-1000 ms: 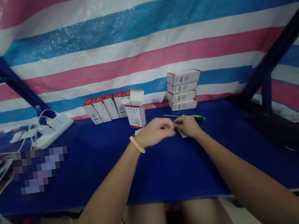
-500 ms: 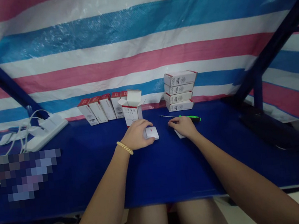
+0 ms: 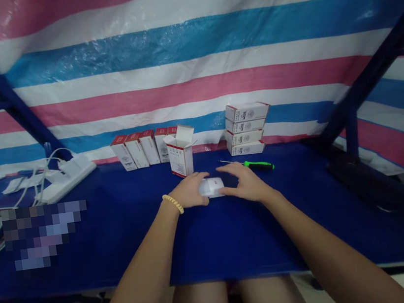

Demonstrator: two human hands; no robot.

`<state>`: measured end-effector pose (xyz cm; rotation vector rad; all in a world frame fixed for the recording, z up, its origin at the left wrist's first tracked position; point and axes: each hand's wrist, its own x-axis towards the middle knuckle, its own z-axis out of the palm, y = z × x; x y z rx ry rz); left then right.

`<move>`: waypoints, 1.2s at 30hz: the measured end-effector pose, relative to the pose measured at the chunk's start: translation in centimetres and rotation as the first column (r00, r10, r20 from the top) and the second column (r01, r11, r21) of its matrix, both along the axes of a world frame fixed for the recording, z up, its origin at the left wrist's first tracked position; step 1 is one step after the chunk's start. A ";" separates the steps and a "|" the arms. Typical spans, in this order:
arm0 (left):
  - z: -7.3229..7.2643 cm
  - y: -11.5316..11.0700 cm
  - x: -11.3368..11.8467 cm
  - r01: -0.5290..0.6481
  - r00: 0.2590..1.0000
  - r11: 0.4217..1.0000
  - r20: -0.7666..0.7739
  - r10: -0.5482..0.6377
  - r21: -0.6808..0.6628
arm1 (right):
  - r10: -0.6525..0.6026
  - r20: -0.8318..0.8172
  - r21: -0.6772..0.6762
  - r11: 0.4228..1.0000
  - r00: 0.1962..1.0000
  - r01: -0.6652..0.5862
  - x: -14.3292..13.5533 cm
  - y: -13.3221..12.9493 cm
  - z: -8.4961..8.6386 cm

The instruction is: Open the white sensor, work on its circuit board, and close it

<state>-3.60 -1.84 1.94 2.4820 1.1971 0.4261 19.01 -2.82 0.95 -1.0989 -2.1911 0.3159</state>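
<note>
A small white plastic device with a rounded casing (image 3: 212,188), perhaps a motion sensor, is in front of me just above or on the blue table. My left hand (image 3: 188,191), with a yellow twisted band at the wrist, grips its left end between thumb and fingers. At its right end is my right hand (image 3: 245,181), fingers spread, the thumb at the casing's edge. Behind the right hand lies a green-and-black screwdriver (image 3: 259,165), its shaft pointing left. Beyond the left hand stands a white-and-red box (image 3: 181,159) with its top flaps raised.
Several red-topped white boxes (image 3: 135,151) stand in a row at the back, left of the middle. A stack of similar boxes (image 3: 246,126) rises at back right. A white power strip (image 3: 68,180) with cables lies at left. A dark object (image 3: 374,188) lies at right.
My right hand has moved left from beside the screwdriver to the white device, and its fingers have spread. The white piece formerly under it no longer shows there. The view has shifted slightly.
</note>
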 end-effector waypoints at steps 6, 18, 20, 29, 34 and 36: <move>-1.2 0.0 1.5 0.125 0.985 0.992 0.117 -0.128 0.031 | 0.095 0.087 -0.152 0.985 0.992 -0.081 -0.4 -0.5 0.4; -1.0 -0.9 2.8 0.016 0.999 0.997 0.047 -0.013 -0.074 | 0.133 0.133 -0.168 0.980 0.982 -0.110 0.0 -1.3 1.9; -0.9 -0.9 3.0 0.026 0.999 0.998 0.034 -0.024 -0.058 | 0.139 0.132 -0.164 0.980 0.982 -0.116 0.0 -1.5 2.0; -1.1 -0.6 3.3 -0.034 0.998 0.996 0.040 0.038 -0.083 | 0.066 0.160 -0.069 0.996 0.985 -0.056 -0.4 -1.4 2.2; -1.1 -0.5 2.8 0.027 0.955 0.993 0.296 0.009 -0.117 | 0.030 -0.024 -0.068 0.997 0.999 -0.032 0.0 -1.2 2.5; -1.0 -0.4 2.7 0.036 0.860 0.992 0.509 0.033 -0.124 | -0.031 -0.148 -0.075 0.997 0.988 0.020 -0.1 -1.0 2.4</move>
